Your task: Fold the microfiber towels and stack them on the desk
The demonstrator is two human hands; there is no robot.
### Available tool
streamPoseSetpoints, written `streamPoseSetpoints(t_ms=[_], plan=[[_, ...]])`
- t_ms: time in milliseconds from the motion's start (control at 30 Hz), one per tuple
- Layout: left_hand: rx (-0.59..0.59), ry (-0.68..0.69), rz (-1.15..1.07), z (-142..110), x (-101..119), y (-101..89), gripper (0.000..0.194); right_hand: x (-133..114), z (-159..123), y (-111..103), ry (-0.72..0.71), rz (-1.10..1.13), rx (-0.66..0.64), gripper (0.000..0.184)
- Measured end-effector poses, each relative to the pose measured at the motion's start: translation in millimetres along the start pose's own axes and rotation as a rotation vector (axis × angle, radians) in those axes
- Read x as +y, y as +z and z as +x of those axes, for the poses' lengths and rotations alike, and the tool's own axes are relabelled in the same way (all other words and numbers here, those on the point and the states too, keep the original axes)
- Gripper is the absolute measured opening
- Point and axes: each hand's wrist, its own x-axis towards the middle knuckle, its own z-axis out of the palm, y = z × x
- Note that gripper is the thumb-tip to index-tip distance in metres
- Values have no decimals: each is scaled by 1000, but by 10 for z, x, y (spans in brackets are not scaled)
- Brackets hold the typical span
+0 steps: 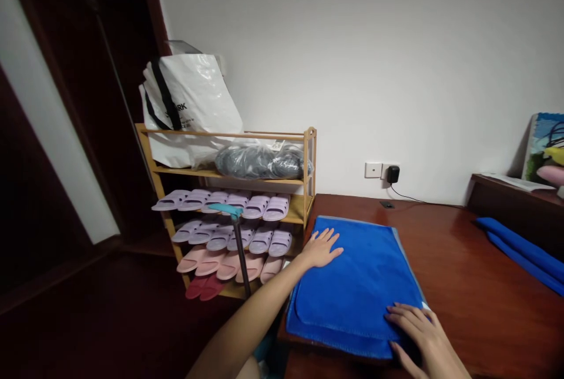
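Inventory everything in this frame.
Wall: one, white, behind
Woodwork: count unclear, dark, left
Desk: one, brown, right
Folded cloth: one, blue, desk's left
Other cloth: count unclear, blue, desk's right
Wall plates: two, white, above desk
Charger: one, black, right plate
Rack: one, tan, beside desk
Bag: one, white, rack's top
Wrapped bundles: count unclear, grey, beside bag
Slippers: about twelve lilac, several pink, two red, rack
Pole: one, dark, before rack
Picture: one, multicoloured, right edge
Left hand: one, on folded cloth
Right hand: one, cloth's near corner
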Motion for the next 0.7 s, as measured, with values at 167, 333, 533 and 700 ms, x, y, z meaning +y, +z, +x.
streamPoseSetpoints(t_ms=[167,333,533,700], plan=[[-4,2,-3,-20,10,-27,72,79,-95,25,25,-70,136,23],[-9,2,-9,-36,22,-48,72,243,-216,249,132,-116,193,27],[-9,-3,-15,-42,18,-44,68,565,-422,397,218,97,-36,43],[-5,-4,-22,-34,14,-32,69,567,-411,355,335,309,-245,46]])
